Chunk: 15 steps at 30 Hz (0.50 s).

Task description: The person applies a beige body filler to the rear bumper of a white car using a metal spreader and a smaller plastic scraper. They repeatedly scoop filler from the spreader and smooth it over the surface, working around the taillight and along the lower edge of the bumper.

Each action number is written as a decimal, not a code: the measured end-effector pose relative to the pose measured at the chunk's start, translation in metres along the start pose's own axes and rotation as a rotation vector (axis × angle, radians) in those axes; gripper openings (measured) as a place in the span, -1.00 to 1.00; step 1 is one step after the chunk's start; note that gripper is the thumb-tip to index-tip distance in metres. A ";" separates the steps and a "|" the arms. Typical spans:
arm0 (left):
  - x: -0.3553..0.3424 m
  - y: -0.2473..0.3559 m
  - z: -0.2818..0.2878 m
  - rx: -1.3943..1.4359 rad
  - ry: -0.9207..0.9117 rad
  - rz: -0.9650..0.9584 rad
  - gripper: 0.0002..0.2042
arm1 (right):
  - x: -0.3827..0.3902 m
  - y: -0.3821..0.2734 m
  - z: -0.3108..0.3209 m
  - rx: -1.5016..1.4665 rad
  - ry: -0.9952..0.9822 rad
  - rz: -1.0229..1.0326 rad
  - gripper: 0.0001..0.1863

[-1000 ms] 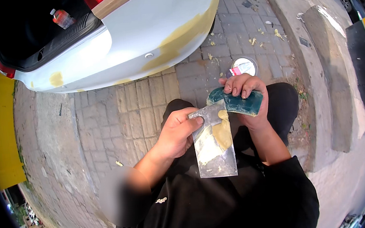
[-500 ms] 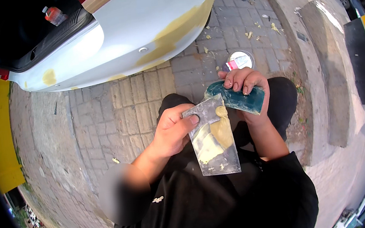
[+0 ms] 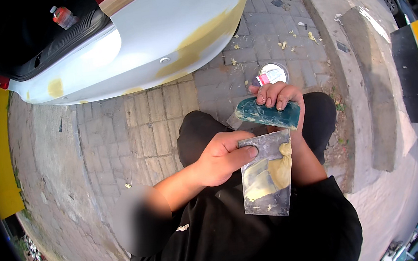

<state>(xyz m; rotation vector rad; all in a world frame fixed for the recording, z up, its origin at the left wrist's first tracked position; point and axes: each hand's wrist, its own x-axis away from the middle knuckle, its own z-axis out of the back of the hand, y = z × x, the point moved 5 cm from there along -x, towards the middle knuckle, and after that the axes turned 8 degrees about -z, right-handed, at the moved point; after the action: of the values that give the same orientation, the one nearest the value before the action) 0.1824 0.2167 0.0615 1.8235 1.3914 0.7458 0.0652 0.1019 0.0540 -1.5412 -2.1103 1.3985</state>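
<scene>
Near the knees, had left hand clamped on grey plate carrying yellow putty. Had right hand wrapped round dark green spreader, just beyond plate's far edge. Held hands apart. Saw white car ahead, round container on paving.

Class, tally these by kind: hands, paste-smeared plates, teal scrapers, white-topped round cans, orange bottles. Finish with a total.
Hands: 2 (left hand, right hand)
Paste-smeared plate: 1
Teal scraper: 1
White-topped round can: 1
Orange bottle: 1
Total: 6
</scene>
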 end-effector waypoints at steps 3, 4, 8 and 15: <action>0.006 0.013 0.022 0.175 0.210 -0.060 -0.76 | 0.004 -0.004 0.005 -0.130 0.063 -0.032 -0.73; 0.003 0.012 0.033 0.219 0.248 -0.092 -0.71 | 0.004 -0.009 0.007 -0.164 0.077 -0.035 -0.72; 0.005 0.005 0.037 0.255 0.263 -0.123 -0.68 | 0.004 0.000 0.000 -0.281 0.075 -0.090 -0.67; -0.006 -0.006 0.012 0.314 0.132 -0.062 -0.72 | 0.006 0.002 0.002 -0.243 0.069 -0.086 -0.70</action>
<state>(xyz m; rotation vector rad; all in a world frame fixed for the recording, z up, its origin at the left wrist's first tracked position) 0.1871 0.2098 0.0491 1.9855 1.7225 0.6548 0.0630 0.1052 0.0491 -1.5347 -2.3437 1.0784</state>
